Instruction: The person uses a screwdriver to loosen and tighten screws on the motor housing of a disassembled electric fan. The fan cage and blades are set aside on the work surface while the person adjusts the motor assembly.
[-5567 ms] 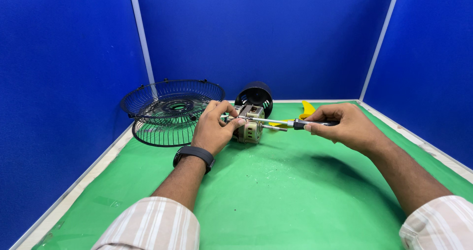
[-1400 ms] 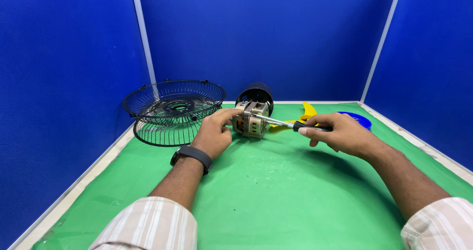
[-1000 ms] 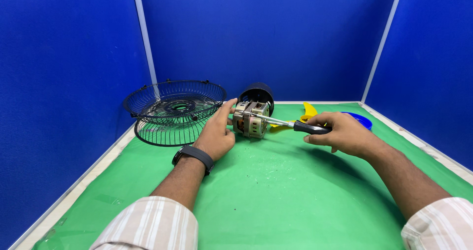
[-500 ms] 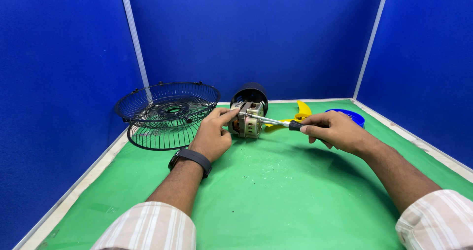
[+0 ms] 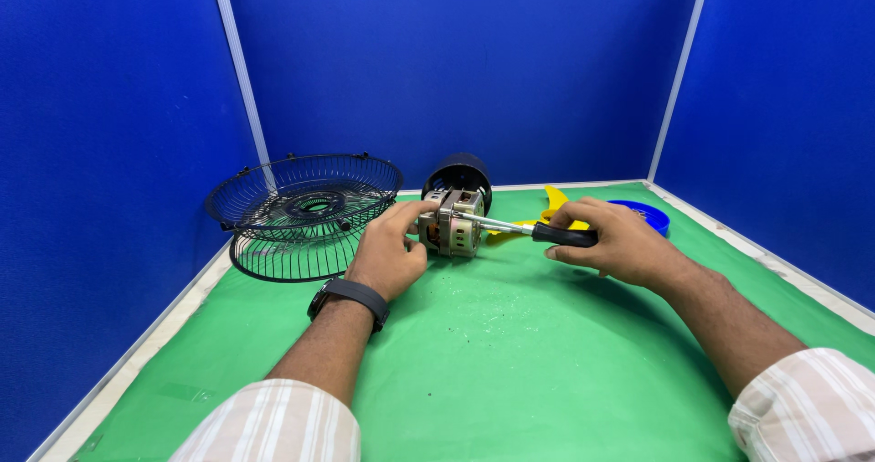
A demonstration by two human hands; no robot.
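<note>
On green mat (image 5: 510, 353): left hand (image 5: 387, 252), fingers curled, steadies motor (image 5: 451, 223); right hand (image 5: 611, 241) grips screwdriver (image 5: 529, 231), tip aligned to its face.

A small fan motor (image 5: 451, 224), with a pale metal frame and copper-coloured windings showing at its side, is set on the green mat just in front of a black round housing. It is steadied from the left side by fingers (its lower left corner is partly hidden by them). A screwdriver (image 5: 538, 232), with a black handle and a bright metal shaft, is held nearly level, its tip pressed against the motor's right face.
</note>
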